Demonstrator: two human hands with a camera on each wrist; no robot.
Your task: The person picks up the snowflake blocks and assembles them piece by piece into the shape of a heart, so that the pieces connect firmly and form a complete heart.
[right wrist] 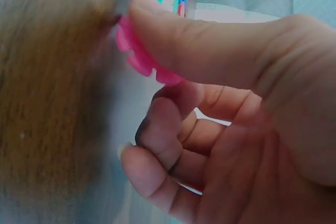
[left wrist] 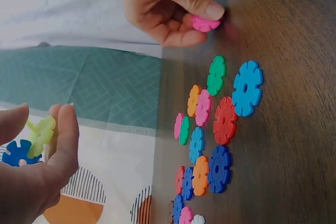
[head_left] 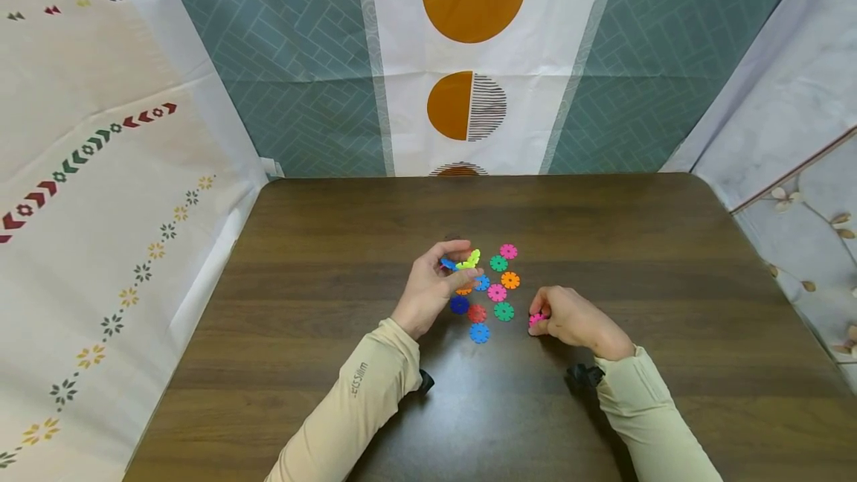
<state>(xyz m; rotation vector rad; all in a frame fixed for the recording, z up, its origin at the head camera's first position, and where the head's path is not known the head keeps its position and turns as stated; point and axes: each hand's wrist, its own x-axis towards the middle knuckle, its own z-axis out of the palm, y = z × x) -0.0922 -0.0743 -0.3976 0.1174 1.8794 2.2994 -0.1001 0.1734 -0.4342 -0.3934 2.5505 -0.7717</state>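
Note:
Between thumb and fingers, my left hand [head_left: 428, 285] holds a yellow-green notched disc [left wrist: 42, 137] that meets a blue notched disc [left wrist: 19, 153] at an angle. They are raised above the table, left of the loose discs. My right hand [head_left: 574, 316] pinches a pink notched disc [right wrist: 144, 61] between thumb and fingers, low over the wood and right of the group. The disc's far side is hidden behind the thumb. Nearest to this hand lie a green disc [head_left: 504, 312] and an orange disc [head_left: 510, 280].
Several flat flower-shaped discs lie on the brown wooden table [head_left: 321, 244], among them a red disc [head_left: 477, 313], a light blue disc [head_left: 479, 333] and a dark blue disc [head_left: 459, 305]. Some are partly hidden behind my left hand. A patterned curtain [head_left: 301, 80] hangs along the table's far edge.

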